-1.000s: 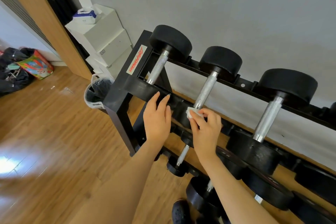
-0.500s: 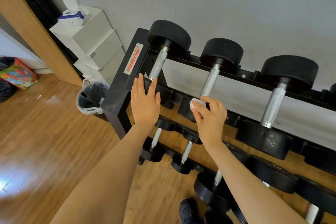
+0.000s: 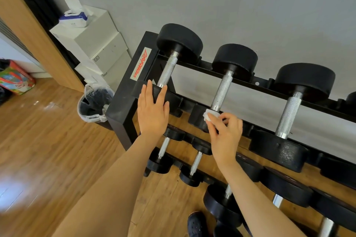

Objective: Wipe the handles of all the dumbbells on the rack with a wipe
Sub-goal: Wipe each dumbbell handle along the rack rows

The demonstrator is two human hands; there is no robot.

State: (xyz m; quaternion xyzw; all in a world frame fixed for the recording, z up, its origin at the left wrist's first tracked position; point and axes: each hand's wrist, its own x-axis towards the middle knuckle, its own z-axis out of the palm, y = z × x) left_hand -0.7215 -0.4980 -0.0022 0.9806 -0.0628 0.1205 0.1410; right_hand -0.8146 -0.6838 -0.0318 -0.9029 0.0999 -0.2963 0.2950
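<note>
1. Two hands: my right hand point(image 3: 224, 136) pinches the wipe point(image 3: 211, 115) at the second handle point(image 3: 221, 90)'s lower end, centre frame.
2. That handle runs up-right; my left hand point(image 3: 153, 113) lies flat on the rack point(image 3: 123, 106).

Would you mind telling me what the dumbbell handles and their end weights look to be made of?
The dumbbell handle looks like bright steel, probably chromed: silvery, with a fine knurled grain. The end weight looks like matte black rubber or coated metal; it has a dull, even surface.
</note>
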